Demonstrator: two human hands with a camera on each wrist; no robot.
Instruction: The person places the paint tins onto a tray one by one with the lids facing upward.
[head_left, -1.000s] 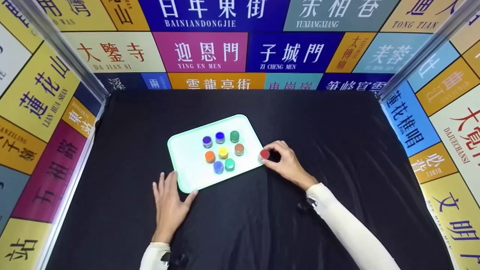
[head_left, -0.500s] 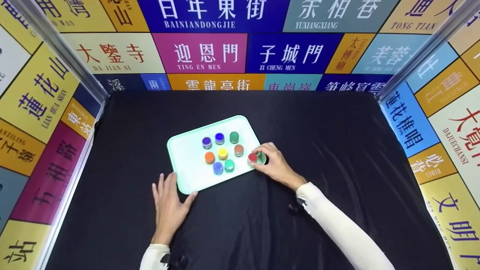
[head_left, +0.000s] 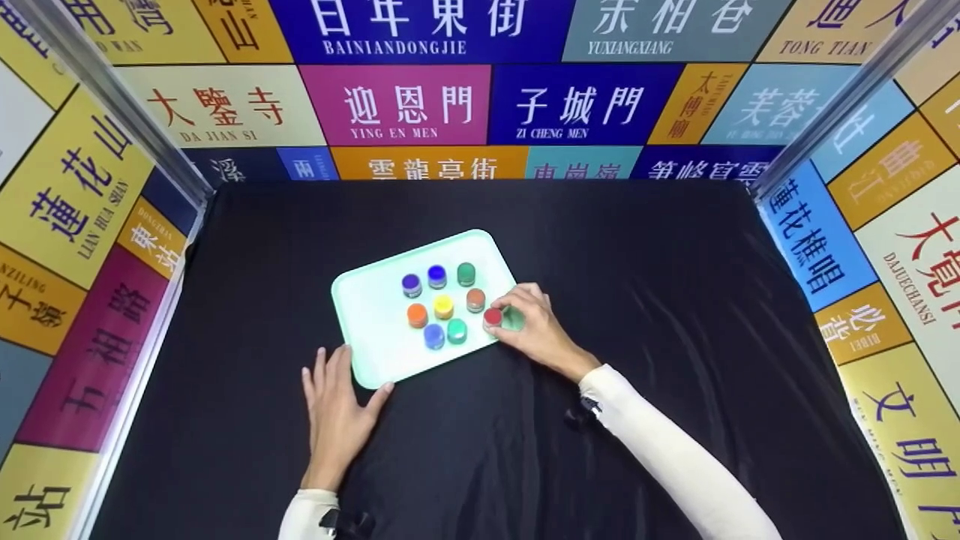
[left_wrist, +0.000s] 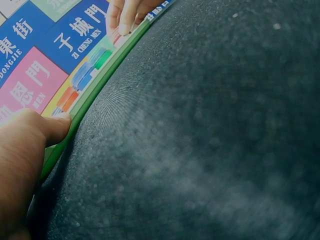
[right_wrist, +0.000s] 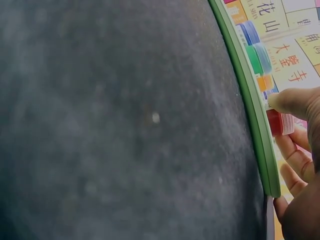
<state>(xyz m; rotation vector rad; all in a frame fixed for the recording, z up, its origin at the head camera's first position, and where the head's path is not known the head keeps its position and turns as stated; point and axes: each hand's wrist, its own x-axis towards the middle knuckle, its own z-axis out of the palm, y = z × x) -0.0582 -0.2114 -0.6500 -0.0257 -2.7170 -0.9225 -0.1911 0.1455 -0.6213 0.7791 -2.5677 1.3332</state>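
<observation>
Between its thumb and fingers, my right hand (head_left: 536, 326) pinches a small red-lidded paint jar (head_left: 493, 317) over the right end of a pale green tray (head_left: 375, 371). In the right wrist view the red paint jar (right_wrist: 280, 123) sits just inside the tray's rim (right_wrist: 250, 95); I cannot tell whether it touches the tray floor. My left hand (head_left: 335, 412) rests at the tray's near left corner, fingers straight along the side and thumb on the rim. Several other jars stand upright on the tray, among them orange (head_left: 417, 316), yellow (head_left: 443, 307), brown (head_left: 475, 301) and light green (head_left: 457, 331) ones.
Black cloth (head_left: 465, 450) covers the table around the tray. Panels with large printed characters (head_left: 409, 105) wall in the back and both sides. Purple (head_left: 411, 285), blue (head_left: 436, 276) and dark green (head_left: 466, 274) jars form the far row on the tray.
My right hand has moved left with the red paint jar, from the tray's right edge in over the tray, close to the brown jar. The left hand has stayed at the corner.
</observation>
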